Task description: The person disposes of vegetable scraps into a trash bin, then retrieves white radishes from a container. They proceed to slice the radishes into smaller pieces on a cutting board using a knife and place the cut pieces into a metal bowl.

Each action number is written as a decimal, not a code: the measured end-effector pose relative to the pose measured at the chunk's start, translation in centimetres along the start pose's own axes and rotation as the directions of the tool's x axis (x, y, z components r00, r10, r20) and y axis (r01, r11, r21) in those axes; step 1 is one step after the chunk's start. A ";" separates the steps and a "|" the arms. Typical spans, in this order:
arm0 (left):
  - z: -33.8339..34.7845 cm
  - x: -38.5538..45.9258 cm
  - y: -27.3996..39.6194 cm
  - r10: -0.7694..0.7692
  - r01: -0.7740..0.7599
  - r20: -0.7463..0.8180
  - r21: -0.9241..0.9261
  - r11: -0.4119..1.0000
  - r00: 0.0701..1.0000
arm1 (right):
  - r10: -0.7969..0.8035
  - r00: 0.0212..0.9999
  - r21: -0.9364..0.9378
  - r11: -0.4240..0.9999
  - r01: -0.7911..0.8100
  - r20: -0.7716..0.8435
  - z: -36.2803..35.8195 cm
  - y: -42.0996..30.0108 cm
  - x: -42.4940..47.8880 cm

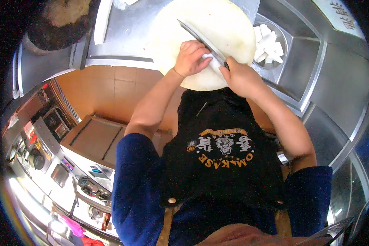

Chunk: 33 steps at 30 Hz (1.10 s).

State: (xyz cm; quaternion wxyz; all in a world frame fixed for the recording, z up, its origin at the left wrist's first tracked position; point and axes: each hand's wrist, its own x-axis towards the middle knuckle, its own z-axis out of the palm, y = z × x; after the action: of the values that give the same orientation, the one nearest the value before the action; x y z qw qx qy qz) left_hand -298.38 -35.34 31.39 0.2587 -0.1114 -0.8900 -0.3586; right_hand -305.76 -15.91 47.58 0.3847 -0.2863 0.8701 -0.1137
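Note:
On a round, pale cutting board (169, 33) lies a white piece of food (214, 63), partly hidden by my fingers and the knife. My left hand (192, 58) rests on it with bent fingers, beside the blade. My right hand (243, 77) grips the dark handle of a kitchen knife (200, 37), whose tip points away from me to the upper left. A round metal bowl (284, 33) right of the board holds several cut white chunks (269, 44). What the white food is, I cannot tell.
The board stands on a metal counter (126, 33) with a raised front edge. A long white strip (102, 21) lies at the left. A dark, round vessel (60, 27) stands at the upper left. The bowl sits within a metal basin (298, 58).

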 end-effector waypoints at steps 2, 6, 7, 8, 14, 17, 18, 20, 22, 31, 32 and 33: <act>-0.1 0.0 0.1 0.006 -0.006 -0.001 0.008 1.000 1.000 | -0.013 0.999 0.000 1.000 0.013 0.044 -0.7 0.8 -2.6; 0.3 -0.1 0.7 -0.014 0.014 -0.056 0.000 1.000 0.998 | 0.113 0.987 -0.011 0.994 -0.113 0.110 0.8 3.6 -7.0; 0.3 0.1 0.6 -0.007 0.007 -0.054 0.000 1.000 0.999 | 0.103 0.991 0.013 0.994 -0.104 0.080 2.1 4.2 -6.8; 0.3 0.3 0.4 0.000 0.000 -0.056 -0.001 1.000 0.998 | 0.092 0.994 0.038 0.995 -0.094 0.050 3.6 4.9 -6.6; -0.1 -0.1 0.6 -0.025 0.025 0.004 0.042 0.999 1.000 | -0.010 0.996 0.029 1.000 0.013 -0.093 7.8 6.8 -3.2; -0.7 0.5 1.0 -0.010 0.010 0.012 0.045 0.999 1.000 | 0.050 0.998 0.013 0.999 -0.050 -0.029 5.9 5.3 -3.5; -1.1 0.6 1.0 -0.006 0.003 0.033 0.064 0.998 0.999 | 0.050 0.999 0.025 0.998 -0.050 -0.006 4.9 4.8 -4.0; -1.0 1.0 1.0 -0.002 -0.002 0.044 0.079 0.997 0.999 | 0.103 0.994 0.058 0.993 -0.106 0.046 3.5 4.7 -5.2; -0.6 0.9 1.3 -0.024 0.021 0.038 0.092 0.996 0.999 | 0.008 0.994 0.120 0.993 0.006 -0.112 6.5 8.4 -5.3; -1.7 0.7 3.2 -0.060 0.053 0.064 0.108 0.993 0.996 | -0.075 0.973 0.095 0.991 0.098 -0.218 6.9 7.8 -6.7; -1.8 0.6 3.2 -0.055 0.049 0.060 0.106 0.993 0.997 | -0.055 0.983 0.094 0.993 0.072 -0.174 6.4 7.2 -6.2; -1.7 0.7 3.1 -0.044 0.038 0.057 0.100 0.994 0.997 | -0.029 0.991 0.093 0.995 0.041 -0.134 5.5 6.1 -5.2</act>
State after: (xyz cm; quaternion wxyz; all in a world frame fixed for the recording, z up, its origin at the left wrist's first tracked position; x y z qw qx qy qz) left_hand -297.16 -34.28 34.63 0.2298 -0.0906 -0.9161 -0.3159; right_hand -301.38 -7.82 44.47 0.3372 -0.2745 0.8822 -0.1808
